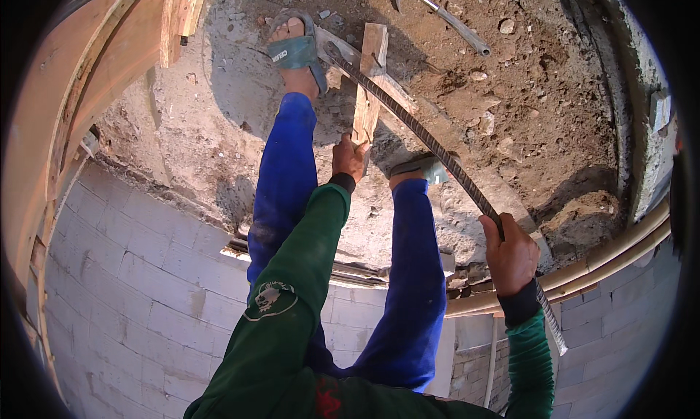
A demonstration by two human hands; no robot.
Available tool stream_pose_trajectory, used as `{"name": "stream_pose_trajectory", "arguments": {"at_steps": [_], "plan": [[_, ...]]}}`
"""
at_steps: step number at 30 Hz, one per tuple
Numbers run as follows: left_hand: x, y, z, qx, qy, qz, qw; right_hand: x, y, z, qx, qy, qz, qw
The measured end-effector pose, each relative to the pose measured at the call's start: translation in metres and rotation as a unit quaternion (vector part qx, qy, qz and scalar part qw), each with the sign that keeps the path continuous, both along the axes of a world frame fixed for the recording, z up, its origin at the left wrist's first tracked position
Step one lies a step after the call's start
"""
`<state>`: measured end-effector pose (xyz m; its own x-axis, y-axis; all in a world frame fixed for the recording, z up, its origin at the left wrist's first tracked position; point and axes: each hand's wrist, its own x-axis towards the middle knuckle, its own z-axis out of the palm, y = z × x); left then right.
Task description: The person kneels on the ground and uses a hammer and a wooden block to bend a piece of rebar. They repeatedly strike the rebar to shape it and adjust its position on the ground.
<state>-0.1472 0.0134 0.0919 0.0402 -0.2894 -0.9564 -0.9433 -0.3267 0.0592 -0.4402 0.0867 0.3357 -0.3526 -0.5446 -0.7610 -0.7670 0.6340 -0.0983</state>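
Two hands busy, right hand [510, 255] gripping rebar [423, 138]; left hand [350, 159] on plank [369, 84]

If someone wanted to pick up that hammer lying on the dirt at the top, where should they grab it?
Probably by the free end of its handle. The hammer lies flat on the dirt, head toward the upper left, handle running down to the right. That lower right end is bare, with only small stones near it, so a hand coming from the right and above could close around it. Both hands are busy: left hand on the wooden plank, right hand gripping the ribbed steel bar.

Sunlit dirt ground [525, 91], grey block wall [146, 295].
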Motion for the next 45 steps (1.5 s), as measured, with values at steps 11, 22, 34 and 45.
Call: {"name": "stream_pose_trajectory", "arguments": {"at_steps": [11,22,34,45], "plan": [[0.043,-0.017,-0.025,-0.062,-0.023,-0.054,0.996,-0.030,-0.067,0.032,-0.042,0.036,0.131,0.990],[0.024,-0.031,-0.049,-0.048,-0.018,-0.042,0.998,-0.043,0.055,-0.072,-0.141,-0.013,0.024,0.990],[-0.198,-0.004,0.044,0.098,0.025,0.723,0.683,-0.039,0.062,-0.100,0.153,0.038,0.008,0.987],[-0.209,0.015,0.007,0.037,-0.122,0.742,0.658,-0.003,0.122,-0.145,0.082,0.055,-0.048,0.994]]}}
